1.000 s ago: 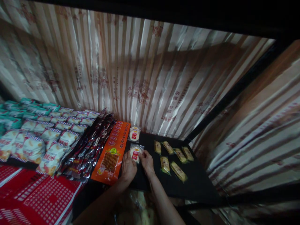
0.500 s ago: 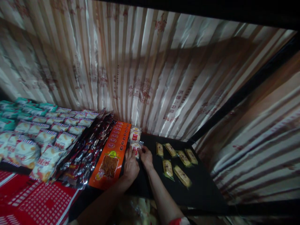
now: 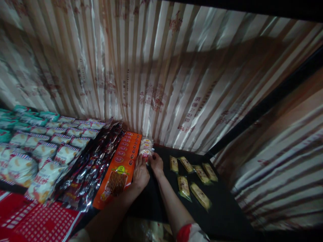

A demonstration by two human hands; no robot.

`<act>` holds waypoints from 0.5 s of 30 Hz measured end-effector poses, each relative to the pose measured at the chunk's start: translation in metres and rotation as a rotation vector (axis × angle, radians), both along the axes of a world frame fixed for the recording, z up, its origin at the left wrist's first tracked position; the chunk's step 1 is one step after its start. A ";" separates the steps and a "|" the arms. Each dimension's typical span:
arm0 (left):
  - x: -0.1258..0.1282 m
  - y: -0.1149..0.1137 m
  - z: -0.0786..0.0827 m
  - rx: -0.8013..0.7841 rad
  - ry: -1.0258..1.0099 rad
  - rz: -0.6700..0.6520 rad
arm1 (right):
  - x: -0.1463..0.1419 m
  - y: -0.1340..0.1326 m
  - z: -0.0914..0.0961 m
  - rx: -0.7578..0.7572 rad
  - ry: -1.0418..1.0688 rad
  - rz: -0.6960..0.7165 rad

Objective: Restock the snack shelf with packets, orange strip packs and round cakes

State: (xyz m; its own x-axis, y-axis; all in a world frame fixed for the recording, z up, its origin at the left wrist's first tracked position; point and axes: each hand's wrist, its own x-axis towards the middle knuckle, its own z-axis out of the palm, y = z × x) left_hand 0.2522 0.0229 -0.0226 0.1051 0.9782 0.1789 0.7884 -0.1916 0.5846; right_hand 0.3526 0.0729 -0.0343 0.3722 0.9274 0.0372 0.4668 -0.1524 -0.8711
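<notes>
Both my hands reach to the back of a black shelf. My left hand and my right hand are closed on a small clear packet with a round white cake and red label. It is pushed up against a second such packet by the back wall. An orange packet of sticks lies just left of my left hand.
Several small yellow-green wrapped bars lie to the right on the shelf. Dark red foil packets, white snack bags and teal packets fill the left. Red checked packs sit at front left. Striped shiny foil lines the back and right.
My hands have slid the round cake packet away from me, up against the other one at the back wall. The view shifted slightly.
</notes>
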 end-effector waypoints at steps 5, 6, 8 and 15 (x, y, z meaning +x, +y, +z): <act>-0.001 0.007 0.003 -0.042 0.004 0.001 | -0.001 0.007 0.001 -0.005 -0.003 -0.019; -0.001 0.008 0.003 -0.042 -0.002 -0.002 | -0.001 0.008 0.001 -0.006 -0.005 -0.018; -0.001 0.009 0.002 -0.034 -0.011 -0.009 | -0.001 0.009 0.001 -0.014 -0.018 -0.018; 0.000 0.011 -0.001 -0.049 0.034 0.000 | 0.002 0.012 -0.002 -0.023 -0.110 -0.040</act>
State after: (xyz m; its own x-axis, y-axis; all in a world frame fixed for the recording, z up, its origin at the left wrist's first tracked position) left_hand 0.2523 0.0344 -0.0240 0.1102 0.9858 0.1266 0.8082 -0.1630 0.5659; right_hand 0.3544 0.0853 -0.0367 0.4034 0.9131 0.0588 0.5529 -0.1920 -0.8108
